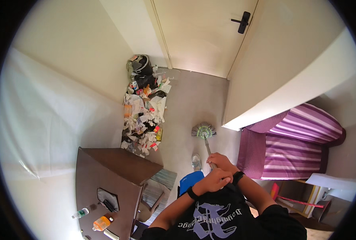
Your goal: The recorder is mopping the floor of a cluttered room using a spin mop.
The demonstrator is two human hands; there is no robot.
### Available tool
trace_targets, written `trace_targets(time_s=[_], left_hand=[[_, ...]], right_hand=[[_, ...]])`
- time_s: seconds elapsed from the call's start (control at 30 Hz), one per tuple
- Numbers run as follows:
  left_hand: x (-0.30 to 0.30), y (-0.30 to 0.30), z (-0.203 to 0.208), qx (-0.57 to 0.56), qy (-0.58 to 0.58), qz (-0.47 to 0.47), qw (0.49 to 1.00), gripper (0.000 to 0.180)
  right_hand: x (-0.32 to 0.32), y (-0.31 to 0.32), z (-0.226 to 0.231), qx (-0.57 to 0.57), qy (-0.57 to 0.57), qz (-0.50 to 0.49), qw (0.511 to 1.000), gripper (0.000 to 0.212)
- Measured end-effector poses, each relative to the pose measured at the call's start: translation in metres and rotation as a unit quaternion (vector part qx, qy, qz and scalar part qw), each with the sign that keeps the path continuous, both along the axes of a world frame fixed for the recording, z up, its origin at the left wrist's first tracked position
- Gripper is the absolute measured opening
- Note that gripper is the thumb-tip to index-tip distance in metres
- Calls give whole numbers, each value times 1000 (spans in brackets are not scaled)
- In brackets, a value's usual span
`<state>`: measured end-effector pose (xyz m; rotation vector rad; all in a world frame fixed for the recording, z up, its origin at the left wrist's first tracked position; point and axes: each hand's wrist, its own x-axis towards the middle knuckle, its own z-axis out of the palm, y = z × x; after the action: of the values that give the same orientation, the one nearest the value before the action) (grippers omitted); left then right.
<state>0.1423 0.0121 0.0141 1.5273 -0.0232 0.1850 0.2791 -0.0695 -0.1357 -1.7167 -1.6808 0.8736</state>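
Note:
A broom (204, 130) with grey and green bristles rests its head on the grey floor, and its handle runs back toward my body. My right hand (222, 161) is closed around the handle, farther down toward the bristles. Close behind it, my left hand (217, 180) is closed at the upper end of the handle. Left of the broom, a long heap of litter (146, 114), with crumpled paper, wrappers and dark plastic bags, lies along the wall. A full black bin (142, 66) stands at its far end.
Ahead is a cream door (206, 36) with a black handle (242, 22). A purple striped sofa (294, 156) stands to the right, beyond a wall edge. A brown desk (102, 172) at near left holds an orange bottle (101, 223) and a clear bottle (80, 213).

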Motion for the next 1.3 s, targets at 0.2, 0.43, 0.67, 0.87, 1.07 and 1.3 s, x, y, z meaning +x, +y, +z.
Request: trace_targets(time_s=[0.2, 0.43, 0.67, 0.87, 1.07, 1.3], left_hand=[[26, 67, 27, -17, 21, -3, 1000, 21], [113, 184, 53, 152, -49, 3, 987, 9], [223, 298, 77, 197, -78, 40, 976, 11], [273, 347, 93, 172, -84, -53, 980, 22], [317, 417, 68, 175, -95, -234, 952, 20], [370, 516, 37, 109, -53, -365, 923, 17]], right_hand=[[34, 82, 43, 18, -33, 35, 999, 11], [126, 216, 59, 127, -40, -43, 990, 15], [218, 301, 63, 62, -46, -53, 996, 20], [247, 321, 67, 73, 65, -137, 986, 19], [256, 368, 57, -2, 42, -227, 973, 17], [244, 452, -8, 76, 116, -419, 898, 16]])
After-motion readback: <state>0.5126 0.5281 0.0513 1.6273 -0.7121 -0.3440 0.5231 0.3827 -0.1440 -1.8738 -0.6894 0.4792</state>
